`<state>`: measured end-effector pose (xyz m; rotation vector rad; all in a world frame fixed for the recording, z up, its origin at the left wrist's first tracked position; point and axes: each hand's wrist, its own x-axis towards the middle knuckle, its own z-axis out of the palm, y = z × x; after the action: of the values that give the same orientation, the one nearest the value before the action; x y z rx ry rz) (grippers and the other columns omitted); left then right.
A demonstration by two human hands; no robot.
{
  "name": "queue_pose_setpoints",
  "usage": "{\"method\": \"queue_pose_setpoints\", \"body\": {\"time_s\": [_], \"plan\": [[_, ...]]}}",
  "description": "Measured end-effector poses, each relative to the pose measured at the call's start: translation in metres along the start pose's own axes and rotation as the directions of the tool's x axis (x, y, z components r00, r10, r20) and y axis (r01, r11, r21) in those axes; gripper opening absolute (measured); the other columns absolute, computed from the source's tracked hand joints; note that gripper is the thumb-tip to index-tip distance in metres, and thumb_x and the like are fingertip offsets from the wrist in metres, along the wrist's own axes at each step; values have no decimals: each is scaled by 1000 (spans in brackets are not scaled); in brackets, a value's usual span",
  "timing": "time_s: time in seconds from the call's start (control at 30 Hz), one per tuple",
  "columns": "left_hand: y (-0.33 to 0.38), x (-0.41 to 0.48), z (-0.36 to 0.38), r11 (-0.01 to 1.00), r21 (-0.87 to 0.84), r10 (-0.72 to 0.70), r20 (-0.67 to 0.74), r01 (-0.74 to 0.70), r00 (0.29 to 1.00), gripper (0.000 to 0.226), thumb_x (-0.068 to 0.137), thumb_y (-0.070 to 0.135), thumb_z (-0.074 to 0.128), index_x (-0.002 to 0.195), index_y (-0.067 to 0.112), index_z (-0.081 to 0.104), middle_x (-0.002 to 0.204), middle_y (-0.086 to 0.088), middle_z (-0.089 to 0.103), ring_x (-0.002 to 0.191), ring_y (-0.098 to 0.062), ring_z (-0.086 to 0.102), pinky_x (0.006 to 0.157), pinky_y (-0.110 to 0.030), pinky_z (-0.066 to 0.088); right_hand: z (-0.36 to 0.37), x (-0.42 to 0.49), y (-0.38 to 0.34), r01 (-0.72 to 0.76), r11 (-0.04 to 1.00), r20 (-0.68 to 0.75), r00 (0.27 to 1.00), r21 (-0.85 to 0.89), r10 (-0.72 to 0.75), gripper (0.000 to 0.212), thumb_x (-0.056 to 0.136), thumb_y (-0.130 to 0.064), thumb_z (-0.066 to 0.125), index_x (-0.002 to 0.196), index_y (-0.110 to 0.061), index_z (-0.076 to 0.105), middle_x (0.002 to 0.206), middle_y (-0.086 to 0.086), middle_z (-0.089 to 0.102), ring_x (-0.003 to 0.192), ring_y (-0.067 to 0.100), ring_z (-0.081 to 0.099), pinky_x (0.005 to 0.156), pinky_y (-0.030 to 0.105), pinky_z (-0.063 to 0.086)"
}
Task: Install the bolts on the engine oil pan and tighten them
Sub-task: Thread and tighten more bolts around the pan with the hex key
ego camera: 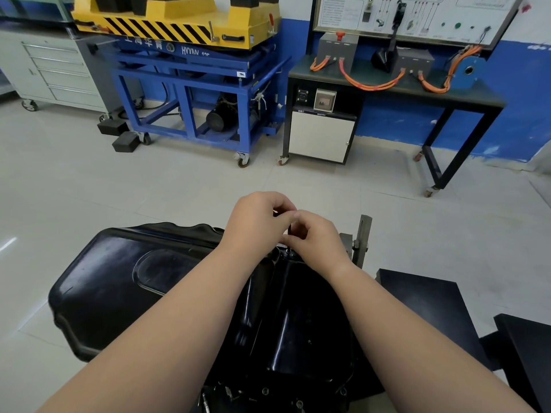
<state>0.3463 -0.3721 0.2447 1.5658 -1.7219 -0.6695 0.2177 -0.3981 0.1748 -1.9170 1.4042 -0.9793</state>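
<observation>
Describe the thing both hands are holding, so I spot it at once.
Start at the black oil pan filling the foreground and follow it to its far edge, left of the grey metal bracket. There the left hand and right hand pinch a dark shaft upright at that edge, far thinner than that bracket.

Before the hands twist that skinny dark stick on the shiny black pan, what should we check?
1. Grip: left hand and right hand both pinch the thin dark rod: ok.
2. Rod stands upright over the far rim of the glossy black metal oil pan: ok.
3. Rod tip seated in its hole: cannot tell, fingers hide it.
4. Near rim's small round fittings, bolts or bare holes: cannot tell.
5. Grey metal bracket close by the right hand, touching or apart: cannot tell.
</observation>
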Motion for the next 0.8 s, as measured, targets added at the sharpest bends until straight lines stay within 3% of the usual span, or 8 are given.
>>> {"method": "queue_pose_setpoints", "body": {"time_s": [0.07, 0.2, 0.3, 0.37, 0.47, 0.53, 0.63, 0.8], "plan": [[0, 0, 0, 1000, -6, -3, 13, 3, 1000, 11, 81, 19, 67, 71, 25, 68, 63, 15, 61, 64, -6, 58, 59, -15, 44, -2, -1, 0, -14, 1000, 18, 1000, 10, 14, 22, 73, -20, 78, 81, -8, 62, 66, -8, 55, 64, 16, 52, 64, 32, 45], [0, 1, 0, 1000, 5, -3, 25, 3, 1000, 10, 80, 17, 67, 73, 22, 69, 65, 12, 63, 70, -12, 62, 66, -23, 49, -12, -3, -1, -26, 999, 141, 990, 40, 20, 14, 82, -14, 70, 87, -27, 67, 68, -22, 64, 58, -1, 55, 63, 14, 44], [-2, 2, 0, 1000, 5, 0, 17, 0, 1000, 7, 81, 21, 68, 77, 27, 69, 69, 15, 63, 68, -6, 59, 65, -19, 46, -17, -4, -3, -40, 997, 173, 985, 60, 29, 11, 85, -13, 66, 89, -20, 73, 68, 1, 69, 54, 4, 60, 66, 20, 47], [-1, 2, 2, 1000, -20, -1, -30, 1, 1000, 16, 80, 27, 70, 95, 30, 67, 86, 16, 64, 71, -2, 59, 67, -19, 46, -16, -4, -3, -59, 995, 139, 989, 86, 46, 12, 82, -12, 69, 83, -23, 73, 69, 3, 70, 51, 6, 58, 62, 21, 48], [-1, 2, 1, 998, -34, -50, -71, 47, 996, 47, 77, 37, 71, 120, 31, 54, 106, 16, 56, 80, -3, 61, 72, -25, 50, -11, -2, -1, -79, 992, 64, 995, 101, 73, 28, 76, -13, 75, 61, -31, 60, 55, -15, 60, 46, 7, 53, 52, 19, 42], [-1, 2, 0, 997, -44, -68, -31, 66, 997, 40, 76, 39, 71, 112, 28, 58, 99, 15, 62, 75, -2, 61, 70, -24, 50, -7, -1, 2, -87, 990, 28, 996, 111, 84, 22, 73, -14, 78, 65, -21, 58, 56, -15, 56, 50, 10, 50, 54, 24, 43], [0, 0, 1, 1000, 5, -7, 14, 7, 1000, 9, 78, 32, 70, 84, 26, 68, 76, 14, 66, 69, -2, 60, 64, -17, 43, -3, -1, 4, -67, 989, 2, 998, 129, 68, 20, 72, -17, 79, 77, -9, 61, 68, 0, 62, 64, 19, 55, 65, 33, 48], [0, 0, 1, 1000, 13, 16, 18, -16, 1000, 10, 83, 22, 65, 76, 24, 71, 59, 16, 60, 61, -2, 56, 59, -16, 43, -9, -5, 4, -59, 996, 47, 997, 70, 55, 20, 76, -21, 76, 73, -31, 59, 72, -20, 60, 55, 8, 52, 54, 14, 40]]}}
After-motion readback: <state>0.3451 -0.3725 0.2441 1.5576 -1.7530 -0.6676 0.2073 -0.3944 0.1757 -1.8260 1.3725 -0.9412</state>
